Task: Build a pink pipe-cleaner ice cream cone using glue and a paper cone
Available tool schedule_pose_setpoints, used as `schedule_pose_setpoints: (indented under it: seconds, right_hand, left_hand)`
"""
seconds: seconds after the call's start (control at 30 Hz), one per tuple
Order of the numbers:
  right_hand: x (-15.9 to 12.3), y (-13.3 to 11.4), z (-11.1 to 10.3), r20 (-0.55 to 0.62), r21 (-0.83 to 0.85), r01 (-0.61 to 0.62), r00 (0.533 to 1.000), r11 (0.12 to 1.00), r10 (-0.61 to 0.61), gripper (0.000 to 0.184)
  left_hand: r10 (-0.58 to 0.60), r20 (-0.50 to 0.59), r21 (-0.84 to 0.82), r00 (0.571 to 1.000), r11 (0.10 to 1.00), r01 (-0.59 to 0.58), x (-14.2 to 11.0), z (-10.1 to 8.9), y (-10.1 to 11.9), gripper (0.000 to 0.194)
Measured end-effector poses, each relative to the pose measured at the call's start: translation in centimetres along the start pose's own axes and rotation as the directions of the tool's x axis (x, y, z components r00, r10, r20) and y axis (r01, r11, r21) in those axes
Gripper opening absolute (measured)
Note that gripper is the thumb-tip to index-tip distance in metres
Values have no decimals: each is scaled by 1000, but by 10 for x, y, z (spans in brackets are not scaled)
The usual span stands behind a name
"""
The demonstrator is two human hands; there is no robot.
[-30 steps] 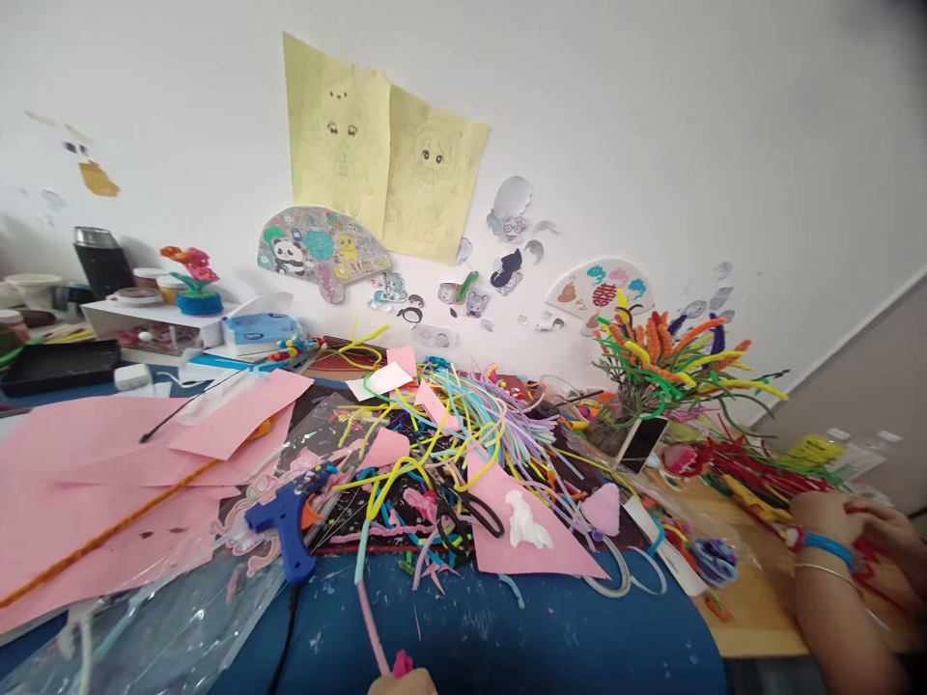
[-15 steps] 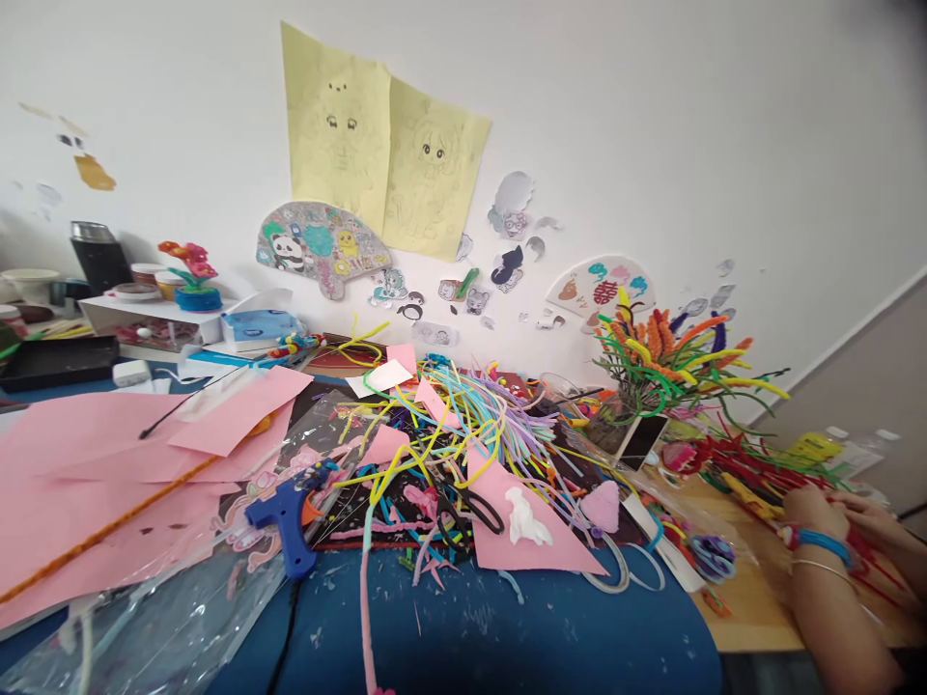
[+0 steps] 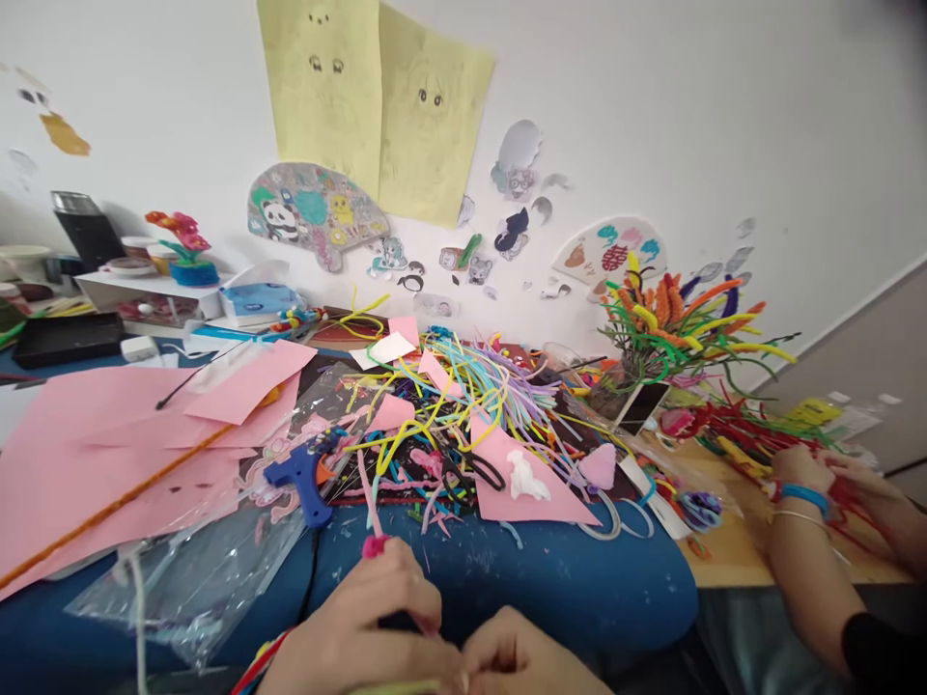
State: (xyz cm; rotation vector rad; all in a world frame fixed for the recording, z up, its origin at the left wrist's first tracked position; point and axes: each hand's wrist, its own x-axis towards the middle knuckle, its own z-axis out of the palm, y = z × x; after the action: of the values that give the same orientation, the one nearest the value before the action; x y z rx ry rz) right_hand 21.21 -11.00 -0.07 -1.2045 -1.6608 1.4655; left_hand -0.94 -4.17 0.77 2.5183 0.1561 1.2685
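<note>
My left hand (image 3: 377, 623) is at the bottom centre, its fingers closed. A pink pipe cleaner (image 3: 371, 497) rises from it towards the pile, with a magenta fuzzy bit (image 3: 375, 546) at the knuckles. My right hand (image 3: 525, 661) meets it fingertip to fingertip, pinched closed; what lies in that pinch is hidden. A pale yellow-green strip (image 3: 398, 687) shows under my left fingers at the picture's lower edge. Just beyond are a blue glue gun (image 3: 302, 483), black-handled scissors (image 3: 485, 473) and a white animal-shaped piece (image 3: 526, 478) on pink paper (image 3: 565, 497).
Loose pipe cleaners (image 3: 507, 386) heap across the blue table (image 3: 579, 560). Pink sheets (image 3: 145, 415) and a clear plastic bag (image 3: 195, 589) lie left. At right, another person's hands (image 3: 803, 473) work with red pipe cleaners beside a phone (image 3: 643, 407) and a colourful bouquet (image 3: 666, 323).
Both my hands have come into view at the bottom. My view has tipped downward, so the wall drawings sit higher. The other person's hands remain at the red pipe cleaners.
</note>
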Motion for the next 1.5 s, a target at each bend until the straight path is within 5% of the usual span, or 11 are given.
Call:
schedule_pose_setpoints:
  seconds: [0.13,0.27,0.43,0.53,0.67,0.77,0.83,1.0,1.23,1.37,1.5]
  right_hand:
    - [8,-11,2,111,129,-74,992,989,60,58]
    - [13,-25,9,-83,-220,225,965,949,-248,57]
    - [14,-18,12,11,-896,369,573,246,-819,32]
    - [15,-5,13,134,-974,224,491,-24,-861,21]
    - [16,12,17,-98,-894,312,563,321,-821,25]
    - [16,19,21,-183,-431,396,841,811,-508,44]
    - [14,20,23,-44,-22,262,964,965,-262,52]
    - [13,28,27,213,628,-184,975,757,61,51]
    - [19,29,30,136,568,-182,983,803,127,39]
    - [18,17,29,-224,-64,137,963,989,-148,27]
    - [14,19,28,-185,-822,299,665,485,-724,24]
  left_hand:
    - [-38,-183,-82,982,996,23,4,4,-7,15]
    - [-36,-253,-71,967,997,19,7,6,-10,14]
    - [-185,-208,-90,961,981,169,7,7,-9,21]
    - [-361,-182,-138,915,930,340,0,12,-10,23]
    - [-399,-115,-115,910,915,387,-8,18,-12,23]
    - [-338,-2,-87,941,938,336,-8,17,-13,28]
    - [-287,50,-94,957,952,291,-6,15,-13,31]
    - [-161,70,-103,984,980,168,-5,9,-12,26]
    - [-155,67,-86,986,983,160,-12,7,-17,23]
    - [-247,3,-57,969,967,247,-18,13,-20,20]
    - [-442,-9,-64,897,895,441,-16,20,-15,19]
